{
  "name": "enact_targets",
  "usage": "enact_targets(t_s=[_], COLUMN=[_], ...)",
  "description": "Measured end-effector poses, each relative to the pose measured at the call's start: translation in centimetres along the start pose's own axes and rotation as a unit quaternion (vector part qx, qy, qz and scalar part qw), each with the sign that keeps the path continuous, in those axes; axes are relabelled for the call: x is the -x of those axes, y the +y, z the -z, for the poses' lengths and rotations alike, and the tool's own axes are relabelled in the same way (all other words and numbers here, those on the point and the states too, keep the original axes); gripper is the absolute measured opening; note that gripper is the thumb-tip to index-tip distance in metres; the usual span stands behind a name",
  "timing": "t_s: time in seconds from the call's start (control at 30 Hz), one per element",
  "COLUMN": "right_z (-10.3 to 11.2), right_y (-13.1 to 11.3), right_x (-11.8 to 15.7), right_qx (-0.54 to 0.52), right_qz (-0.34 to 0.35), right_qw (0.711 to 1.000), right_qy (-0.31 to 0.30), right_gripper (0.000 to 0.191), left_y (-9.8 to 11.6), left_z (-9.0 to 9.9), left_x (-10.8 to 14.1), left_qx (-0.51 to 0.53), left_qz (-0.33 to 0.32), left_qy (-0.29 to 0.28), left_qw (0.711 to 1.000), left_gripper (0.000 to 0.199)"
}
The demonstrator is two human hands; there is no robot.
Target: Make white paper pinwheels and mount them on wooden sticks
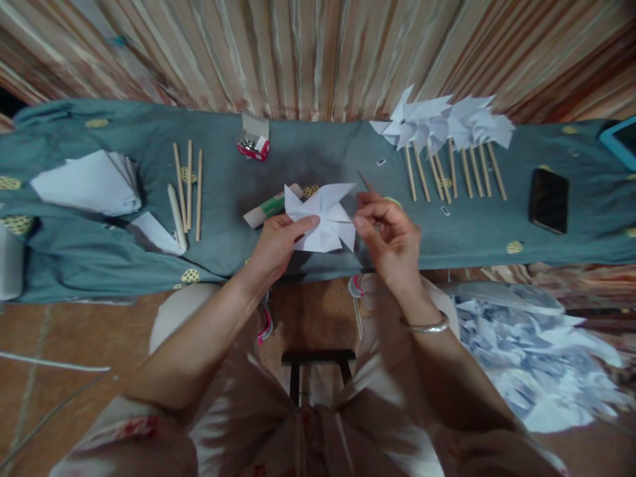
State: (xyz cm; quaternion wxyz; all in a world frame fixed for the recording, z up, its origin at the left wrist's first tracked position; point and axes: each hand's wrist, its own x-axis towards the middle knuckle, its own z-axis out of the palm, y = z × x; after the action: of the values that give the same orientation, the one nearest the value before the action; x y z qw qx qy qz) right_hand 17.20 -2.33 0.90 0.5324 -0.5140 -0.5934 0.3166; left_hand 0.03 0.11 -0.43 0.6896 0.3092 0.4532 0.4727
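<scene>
A white folded paper pinwheel (330, 213) is pinched in my left hand (279, 244), with the thumb pressed on its middle. Just right of the pinwheel is my right hand (390, 235), its fingers bent together. A thin pointed thing (366, 181) sticks up beyond the fingers, and a small yellowish ring shape shows behind them; how much of this the hand grips is hidden. Behind the left hand lies a green and white tube (271, 210) on the cloth, partly covered by the pinwheel.
Finished pinwheels on sticks (447, 126) lie at the back right, near a black phone (549, 201). A small red box (254, 142) stands at the back. Loose sticks (189, 185) and stacked paper (89, 182) lie left. A bag of paper pieces (541, 364) is below right.
</scene>
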Motion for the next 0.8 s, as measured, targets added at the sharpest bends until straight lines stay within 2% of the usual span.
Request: enact_targets(t_s=[0.17, 0.27, 0.37, 0.47, 0.8], right_z=[0.5, 0.5, 0.4, 0.3, -0.7], right_y=[-0.5, -0.6, -0.6, -0.5, 0.4], right_x=[0.6, 0.8, 0.8, 0.8, 0.7], right_qx=[0.090, 0.102, 0.116, 0.122, 0.126], right_qz=[0.084, 0.090, 0.086, 0.082, 0.082], right_qw=[0.989, 0.983, 0.979, 0.981, 0.987], right_qy=[-0.081, -0.125, -0.140, -0.129, -0.048], right_gripper=[0.012, 0.017, 0.013, 0.007, 0.005], left_y=[0.2, 0.1, -0.1, -0.3, -0.9], left_z=[-0.1, 0.0, 0.1, 0.0, -0.4], left_x=[0.0, 0.1, 0.0, 0.0, 0.2], left_qx=[0.001, -0.007, -0.014, -0.018, -0.043], left_qz=[-0.005, -0.007, -0.009, -0.018, -0.076], left_qy=[0.000, 0.004, 0.011, 0.015, 0.031], left_qw=[1.000, 1.000, 1.000, 1.000, 0.996], left_gripper=[0.021, 0.021, 0.022, 0.020, 0.018])
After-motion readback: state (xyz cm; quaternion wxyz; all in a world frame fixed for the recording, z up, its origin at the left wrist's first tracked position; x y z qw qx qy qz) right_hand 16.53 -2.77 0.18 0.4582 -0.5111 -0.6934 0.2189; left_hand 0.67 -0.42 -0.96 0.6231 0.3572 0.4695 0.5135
